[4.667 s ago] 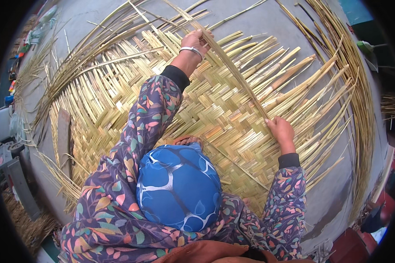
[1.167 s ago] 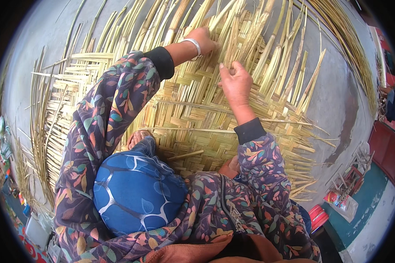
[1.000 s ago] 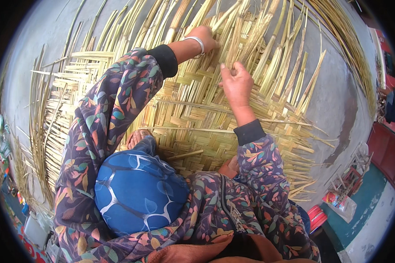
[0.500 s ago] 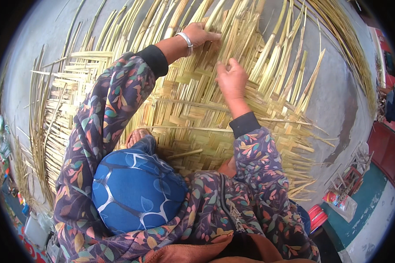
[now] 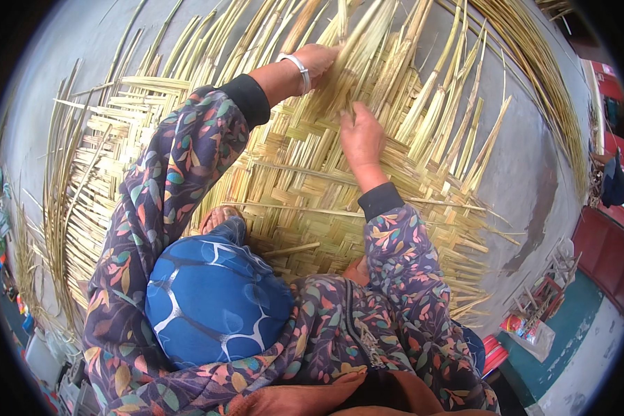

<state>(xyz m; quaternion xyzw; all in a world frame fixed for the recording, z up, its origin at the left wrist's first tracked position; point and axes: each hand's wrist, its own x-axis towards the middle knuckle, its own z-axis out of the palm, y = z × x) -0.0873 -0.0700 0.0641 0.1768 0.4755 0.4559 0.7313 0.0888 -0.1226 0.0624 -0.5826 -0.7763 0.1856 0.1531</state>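
Under me spreads a partly woven mat (image 5: 312, 239) of flat, pale yellow-green split reeds, with loose ends fanning out at the far side. My left hand (image 5: 317, 61), with a silver bangle on the wrist, is closed on raised reed strips (image 5: 359, 52) near the mat's far middle. These strips lift off the weave and look blurred. Closer to me and to the right, my right hand (image 5: 364, 139) pinches at the lower part of the strips, its fingertips against the weave. The fingers of the left hand are partly hidden by the reeds.
My bare foot (image 5: 222, 216) rests on the mat beside my blue-clad knee (image 5: 218, 301). A loose reed bundle (image 5: 534, 62) lies on the grey floor (image 5: 534, 187) at far right. Longer reeds (image 5: 59, 208) lie along the left. A small rack (image 5: 551, 288) and plastic bag (image 5: 530, 336) stand at right.
The reed strips by my left hand are lifted and spread more than before. My right hand has shifted slightly toward me, and the left stays near the same spot.
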